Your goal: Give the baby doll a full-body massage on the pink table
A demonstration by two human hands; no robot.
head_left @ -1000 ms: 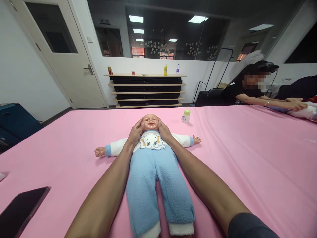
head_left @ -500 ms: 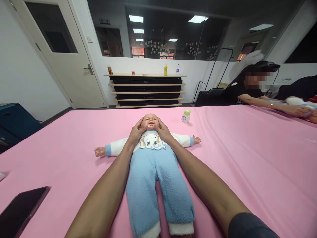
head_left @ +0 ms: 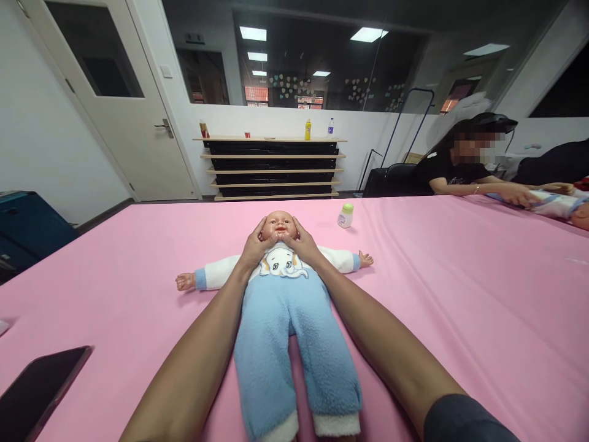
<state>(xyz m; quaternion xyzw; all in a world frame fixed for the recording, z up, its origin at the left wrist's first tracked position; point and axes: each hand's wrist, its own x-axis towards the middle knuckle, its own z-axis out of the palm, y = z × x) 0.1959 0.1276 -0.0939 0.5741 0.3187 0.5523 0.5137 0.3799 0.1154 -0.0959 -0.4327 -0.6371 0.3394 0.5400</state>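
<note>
A baby doll [head_left: 294, 313] in a blue and white fleece suit with an elephant on the chest lies face up, its arms spread wide and its feet toward me. My left hand [head_left: 255, 247] cups the left side of its head, fingers along the cheek and ear. On the opposite side my right hand [head_left: 304, 244] holds the head the same way. Both thumbs rest at the doll's chin, their tips close together below the mouth. A small white bottle with a green cap [head_left: 345, 216] stands beyond the doll's outstretched arm on the right.
A pink cover [head_left: 460, 294] is spread over the table. At the near left lies a dark phone [head_left: 41, 390]. Another person [head_left: 453, 175] handles a second doll [head_left: 559, 204] at the far right. Behind the table, shelf boards [head_left: 276, 156] stand against the wall.
My thumbs have slid from the doll's cheeks down and inward to its chin. The other person's near hand has moved left. The doll lies as before.
</note>
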